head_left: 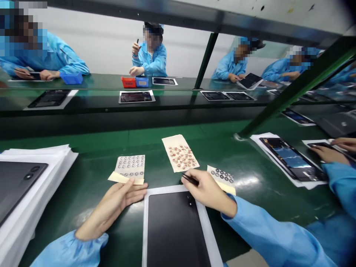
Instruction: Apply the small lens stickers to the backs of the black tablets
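Note:
My left hand lies with its fingers stretched out and its thumb at the yellow lower edge of a sheet of ring-shaped stickers. In my right hand is a pair of black tweezers, tips pointing left, above the top edge of a dark tablet. The tablet lies camera side up on a white sheet, directly before me. Beyond my right hand rests a cream sheet of small reddish-brown parts. A sheet of round black stickers is partly hidden behind that hand.
At left, another tablet rests on a stack of white sheets. An opened device lies at right, near a co-worker's hands. A green slanted post rises there. Beyond a raised ledge, several co-workers in blue sit by small bins.

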{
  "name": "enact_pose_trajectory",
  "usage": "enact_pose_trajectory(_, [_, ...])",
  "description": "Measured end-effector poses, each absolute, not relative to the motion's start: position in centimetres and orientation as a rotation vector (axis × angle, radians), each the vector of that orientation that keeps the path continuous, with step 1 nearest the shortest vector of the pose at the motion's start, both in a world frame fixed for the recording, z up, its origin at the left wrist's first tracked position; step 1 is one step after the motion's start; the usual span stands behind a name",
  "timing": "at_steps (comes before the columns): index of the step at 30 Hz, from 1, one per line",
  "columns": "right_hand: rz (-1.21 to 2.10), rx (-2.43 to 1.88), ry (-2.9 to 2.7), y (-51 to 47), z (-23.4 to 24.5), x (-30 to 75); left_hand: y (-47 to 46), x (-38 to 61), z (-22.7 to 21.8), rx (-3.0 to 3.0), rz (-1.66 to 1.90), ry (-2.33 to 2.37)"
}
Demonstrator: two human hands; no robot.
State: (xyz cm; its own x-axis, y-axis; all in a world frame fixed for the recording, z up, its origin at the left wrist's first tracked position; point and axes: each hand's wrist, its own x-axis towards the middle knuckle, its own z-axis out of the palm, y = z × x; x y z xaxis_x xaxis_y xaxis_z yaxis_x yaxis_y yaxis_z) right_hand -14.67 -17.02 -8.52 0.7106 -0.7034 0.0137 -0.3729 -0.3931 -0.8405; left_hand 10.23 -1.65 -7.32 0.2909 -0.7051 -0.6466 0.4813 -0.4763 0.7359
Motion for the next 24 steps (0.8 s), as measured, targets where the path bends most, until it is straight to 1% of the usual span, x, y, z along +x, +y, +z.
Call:
enact_pose_trajectory(2, [-0.437,-2.071,0.863,-16.2,-9.5,-17.3,-1.4,10.3,-7.7,1.682,-1.496,-0.401])
enact_pose_trajectory(4, [-0.429,-2.095,0.889,-15.5,-10.6,-18.7,-1.4,9.5,-8.2,1.833,-1.469,-0.637])
enact_pose_trajectory(7, [-0.490,-2.138,0.900,-14.6,-11.9,-19.3,-1.8,7.3,-8.9,1.943,-1.253,-0.964])
enact_pose_trajectory(11, [-0.581,-2.162,0.904,-14.3,-12.0,-19.5,-2.1,4.9,-9.3,2.066,-0.974,-1.305])
enact_pose_trajectory(14, [-0.665,-2.264,0.776,-14.4,-12.0,-20.6,-2.3,4.5,-9.3,2.125,-0.928,-1.367])
enact_pose_trajectory(19, [-0.673,-2.701,0.507,-14.0,-12.7,-22.2,-2.6,4.6,-9.4,2.164,-0.923,-1.330])
enact_pose_trajectory(24, [-0.652,-2.784,0.521,-12.8,-12.8,-21.7,-2.6,4.6,-9.6,2.177,-0.922,-1.324])
